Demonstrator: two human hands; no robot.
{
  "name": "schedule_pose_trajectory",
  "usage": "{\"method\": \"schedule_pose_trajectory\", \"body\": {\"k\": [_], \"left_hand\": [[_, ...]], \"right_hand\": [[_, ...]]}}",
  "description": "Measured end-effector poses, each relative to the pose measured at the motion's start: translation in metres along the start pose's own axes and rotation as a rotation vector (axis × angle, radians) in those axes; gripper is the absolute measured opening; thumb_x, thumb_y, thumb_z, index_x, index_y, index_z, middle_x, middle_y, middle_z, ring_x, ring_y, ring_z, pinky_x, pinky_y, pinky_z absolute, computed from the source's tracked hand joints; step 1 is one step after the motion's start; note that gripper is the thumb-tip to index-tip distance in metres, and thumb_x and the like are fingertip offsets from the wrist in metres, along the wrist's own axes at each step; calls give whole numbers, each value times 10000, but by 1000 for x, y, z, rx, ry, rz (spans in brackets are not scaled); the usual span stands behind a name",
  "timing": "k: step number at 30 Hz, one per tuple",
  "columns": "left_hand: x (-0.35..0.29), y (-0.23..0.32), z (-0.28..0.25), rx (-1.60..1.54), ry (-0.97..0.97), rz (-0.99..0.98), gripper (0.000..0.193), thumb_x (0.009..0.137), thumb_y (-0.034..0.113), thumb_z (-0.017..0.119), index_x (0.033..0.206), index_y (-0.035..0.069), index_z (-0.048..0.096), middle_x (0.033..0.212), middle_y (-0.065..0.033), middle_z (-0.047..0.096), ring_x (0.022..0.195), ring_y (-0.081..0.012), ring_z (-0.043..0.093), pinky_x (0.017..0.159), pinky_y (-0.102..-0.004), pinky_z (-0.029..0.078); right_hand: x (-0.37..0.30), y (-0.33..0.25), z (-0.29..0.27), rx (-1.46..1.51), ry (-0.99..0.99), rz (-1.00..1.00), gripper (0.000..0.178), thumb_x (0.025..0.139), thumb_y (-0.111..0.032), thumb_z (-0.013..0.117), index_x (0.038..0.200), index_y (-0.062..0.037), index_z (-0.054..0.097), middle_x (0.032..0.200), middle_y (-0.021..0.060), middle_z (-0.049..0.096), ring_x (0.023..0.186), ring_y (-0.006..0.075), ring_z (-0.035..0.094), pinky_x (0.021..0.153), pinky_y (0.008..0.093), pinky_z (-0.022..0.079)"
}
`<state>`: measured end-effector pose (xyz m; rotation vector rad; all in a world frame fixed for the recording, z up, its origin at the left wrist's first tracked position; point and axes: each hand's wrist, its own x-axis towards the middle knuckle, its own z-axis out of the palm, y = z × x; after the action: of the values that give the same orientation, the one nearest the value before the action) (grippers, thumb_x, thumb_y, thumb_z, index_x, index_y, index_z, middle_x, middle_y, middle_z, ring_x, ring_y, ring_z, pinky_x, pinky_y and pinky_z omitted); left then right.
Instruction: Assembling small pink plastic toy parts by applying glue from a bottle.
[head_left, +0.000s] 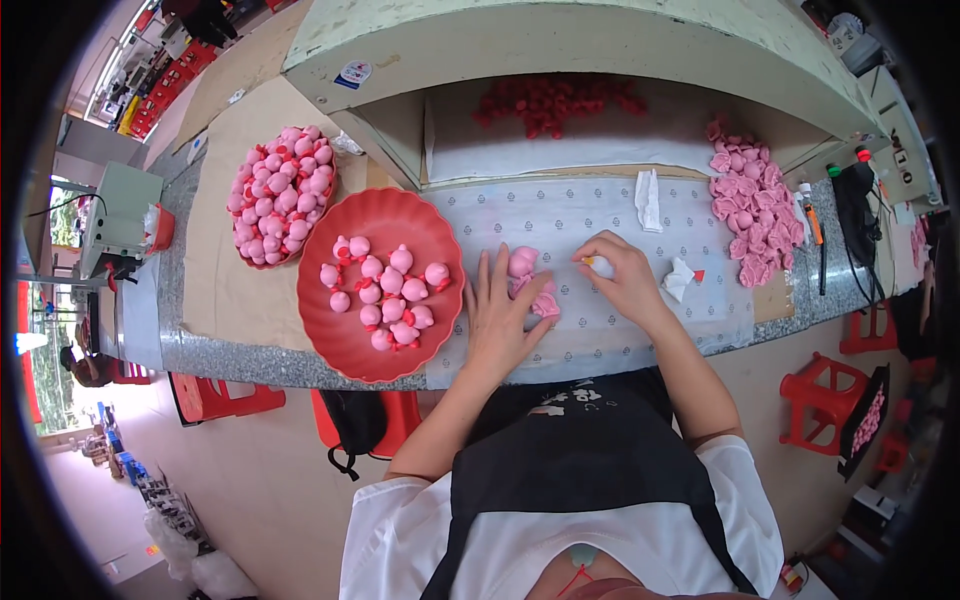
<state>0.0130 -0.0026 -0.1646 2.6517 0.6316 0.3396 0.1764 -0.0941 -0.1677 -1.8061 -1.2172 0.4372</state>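
On the patterned white sheet [610,320] lie several small pink pieces [523,262], some rounded and some ruffled, in a short row. My left hand [497,318] rests flat beside them with fingers spread, its thumb reaching to the ruffled pink piece [544,304] at the near end. To the right, my right hand [628,282] is closed round a small white bottle [601,266] with a yellowish tip. The tip points left toward the pink pieces, apart from them. Most of the bottle is hidden by my fingers.
A red scalloped bowl [330,335] with pink-and-red figures stands left, a fuller basket [262,262] behind it. Red pieces [550,108] lie under the grey-green shelf [600,40]. Pink ruffled pieces [757,215] are heaped right, near crumpled tissue [678,279] and an orange pen [814,222].
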Motion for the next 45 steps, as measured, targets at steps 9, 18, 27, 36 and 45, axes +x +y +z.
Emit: {"method": "schedule_pose_trajectory", "body": {"k": [9, 18, 27, 36, 45], "left_hand": [[-20, -13, 10, -163, 201, -66, 291, 681, 82, 595, 963, 84, 525, 1178, -224, 339, 1075, -389, 355, 851, -424, 351], [-18, -15, 16, -187, 226, -91, 302, 698, 53, 570, 988, 38, 486, 1170, -223, 344, 1066, -383, 363, 836, -422, 363], [24, -8, 21, -142, 225, 11, 387, 694, 11, 552, 1069, 32, 458, 1143, -195, 373, 1051, -367, 371, 867, -406, 335], [29, -9, 28, -336, 156, 68, 386, 680, 3, 566, 1053, 39, 476, 1129, -179, 394, 1048, -356, 379, 874, -388, 335], [55, 17, 10, -83, 95, 107, 438, 694, 203, 609, 1103, 117, 477, 1230, -181, 307, 1144, -378, 258, 947, -441, 199]], "right_hand": [[32, -6, 24, -264, -301, -154, 206, 590, -22, 600, 788, -74, 571, 771, 51, 527, 725, 224, 533, 623, 315, 429], [19, 6, -9, -236, -249, -45, 138, 612, -61, 594, 736, -31, 543, 763, 86, 531, 714, 254, 535, 631, 328, 424], [-11, -3, -2, -255, 49, -175, 215, 561, -18, 629, 757, -37, 543, 814, 70, 534, 711, 238, 538, 637, 308, 432], [8, 28, -61, -355, -69, -34, 269, 564, 28, 594, 818, -56, 562, 869, 68, 542, 788, 244, 541, 688, 307, 440], [185, 73, -34, -309, -151, -125, 424, 727, -78, 502, 1122, -228, 466, 1092, 104, 484, 945, 264, 496, 763, 313, 415]]}}
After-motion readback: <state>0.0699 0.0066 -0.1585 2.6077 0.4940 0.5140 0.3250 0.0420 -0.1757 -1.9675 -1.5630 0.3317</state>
